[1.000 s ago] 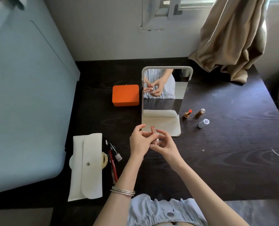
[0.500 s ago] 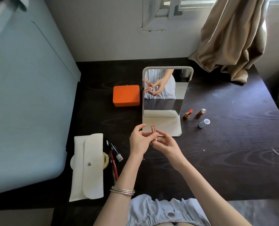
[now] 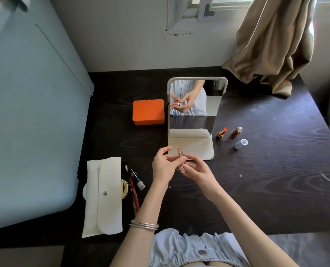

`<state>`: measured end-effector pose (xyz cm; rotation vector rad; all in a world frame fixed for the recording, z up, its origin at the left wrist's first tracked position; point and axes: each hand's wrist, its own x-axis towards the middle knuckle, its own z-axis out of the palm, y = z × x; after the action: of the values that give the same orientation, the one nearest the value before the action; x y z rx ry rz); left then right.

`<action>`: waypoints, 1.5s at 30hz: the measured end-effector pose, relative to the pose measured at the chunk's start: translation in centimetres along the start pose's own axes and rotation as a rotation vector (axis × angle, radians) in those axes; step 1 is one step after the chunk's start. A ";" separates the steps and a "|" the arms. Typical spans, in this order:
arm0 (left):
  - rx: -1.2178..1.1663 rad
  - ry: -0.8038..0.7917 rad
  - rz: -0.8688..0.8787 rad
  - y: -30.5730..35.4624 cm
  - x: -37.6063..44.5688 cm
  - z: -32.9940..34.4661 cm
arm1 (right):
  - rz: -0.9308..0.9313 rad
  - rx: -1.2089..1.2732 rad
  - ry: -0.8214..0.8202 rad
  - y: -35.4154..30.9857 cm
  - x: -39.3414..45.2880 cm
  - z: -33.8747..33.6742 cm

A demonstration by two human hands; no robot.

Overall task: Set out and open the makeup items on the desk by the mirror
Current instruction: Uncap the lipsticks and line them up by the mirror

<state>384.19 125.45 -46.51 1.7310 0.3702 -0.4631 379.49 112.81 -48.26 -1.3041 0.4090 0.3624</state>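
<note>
A pink lipstick stands upright between my two hands, just in front of the white standing mirror. My left hand pinches its upper part with thumb and fingers. My right hand grips its lower end. To the right of the mirror an opened orange lipstick stands beside a gold cap, with a white cap lying nearer me. A white pouch lies at the left with pencils and a small tube beside it.
An orange box sits left of the mirror. A round gold compact pokes out from under the pouch. A beige curtain hangs onto the desk's far right corner. A pale blue surface borders the dark desk on the left.
Both hands keep hold of the pink lipstick, whose top now stands higher above my fingers. My right hand's fingers have shifted lower on it.
</note>
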 end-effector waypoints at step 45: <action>0.288 -0.439 -0.163 -3.1 1.3 4.2 | 0.067 -0.268 1.029 1.4 7.8 -8.0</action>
<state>383.34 121.95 -50.54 1.8189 0.1308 -1.0340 384.89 105.53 -54.94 -1.6798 1.2988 -0.2487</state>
